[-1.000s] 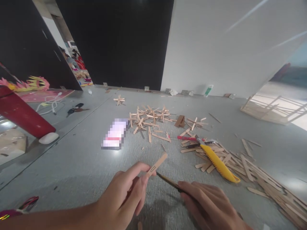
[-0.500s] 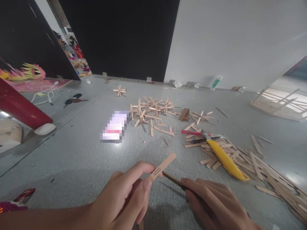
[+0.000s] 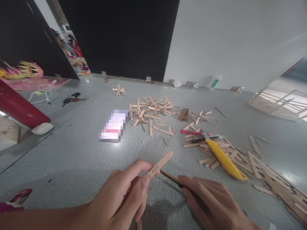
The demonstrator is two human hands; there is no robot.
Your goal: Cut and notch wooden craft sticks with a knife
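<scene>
Pinched between the thumb and fingers of my left hand (image 3: 127,188) is a wooden popsicle stick (image 3: 164,160), tilted up to the right. A narrow dark U-shaped outline shows on its face near my fingertips. My right hand (image 3: 208,201) is closed round a slim dark, brass-edged pointed tool (image 3: 171,179). Its tip lies at the stick's edge beside my left fingers; whether it touches I cannot tell, nor its exact kind. Under my left hand, part of another wooden piece (image 3: 139,224) peeks out.
A yellow-handled cutting tool (image 3: 224,159) lies on loose sticks (image 3: 271,179) at right. Further back are a heap of joined sticks (image 3: 153,107) and a blurred bright phone (image 3: 114,126). A red cylinder (image 3: 21,105) stands at left; a dark panel (image 3: 117,38) rises behind.
The whole scene has shifted slightly left in view. Both hands keep their grips, and the tool's tip stays at the stick's edge.
</scene>
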